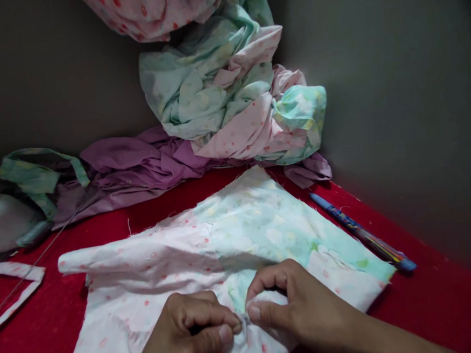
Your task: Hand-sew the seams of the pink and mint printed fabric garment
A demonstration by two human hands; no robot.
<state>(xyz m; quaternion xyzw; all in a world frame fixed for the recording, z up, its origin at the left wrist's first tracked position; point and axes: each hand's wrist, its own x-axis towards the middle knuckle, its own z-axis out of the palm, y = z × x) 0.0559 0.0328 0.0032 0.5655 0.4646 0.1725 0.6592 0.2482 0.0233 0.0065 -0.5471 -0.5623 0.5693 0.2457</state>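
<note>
Via head cam I see a slim pen-like item (360, 234) R of the patterned cloth (168, 259), coloured strips showing in its barrel. It's on the red surface (396, 316) nr the grey wall (395, 74). Bkgd: purple cloth (143, 157), a mint-and-pink bundle (212, 96) overlapping it, spotted pink fabric (142, 9) above. Far L: white rounded object (0, 222), can't ID, w/ mint strip (33, 180) beside it; pale strip (20, 305) nearer me. My L hand (191, 334) & R hand (300, 308) both pinch the patterned cloth, thumb to index, tips close; they hide part of the gather. Cloth's spread front-centre on the red, pink-spotted areas meeting mint floral, creased, edges frayed.
</note>
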